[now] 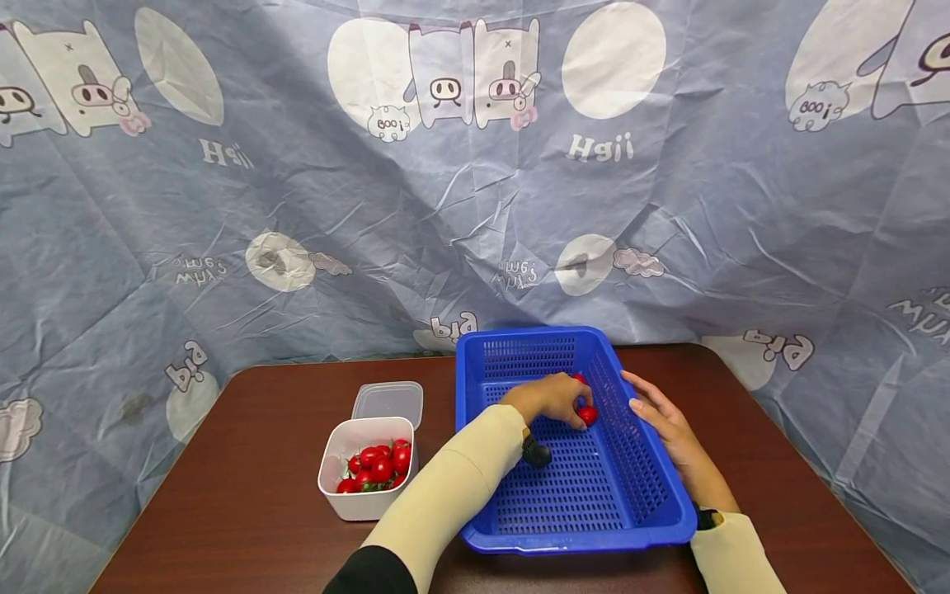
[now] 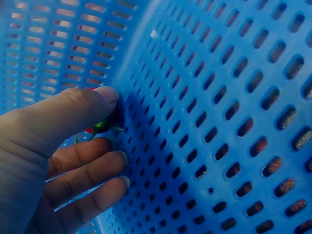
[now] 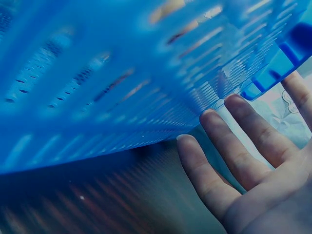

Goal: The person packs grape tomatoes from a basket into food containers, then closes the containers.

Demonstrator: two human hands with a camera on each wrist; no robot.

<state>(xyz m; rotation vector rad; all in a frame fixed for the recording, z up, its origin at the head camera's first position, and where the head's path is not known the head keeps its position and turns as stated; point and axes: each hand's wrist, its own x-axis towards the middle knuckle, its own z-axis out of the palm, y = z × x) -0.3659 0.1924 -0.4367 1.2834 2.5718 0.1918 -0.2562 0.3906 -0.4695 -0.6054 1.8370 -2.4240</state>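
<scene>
My left hand reaches down inside a blue plastic basket. Its thumb and fingers pinch a red cherry tomato near the basket's right wall. In the left wrist view, the tomato's green stem shows beneath the thumb, while most of the fruit is hidden. Another cherry tomato lies just beyond the fingers. Against the basket's outer right side, my right hand rests with fingers extended, fingertips right at the slotted wall in the right wrist view.
A white tub holding several cherry tomatoes stands left of the basket, beside my left forearm. Behind it lies a translucent lid. Everything stands on a dark brown table, with a patterned grey-blue curtain behind.
</scene>
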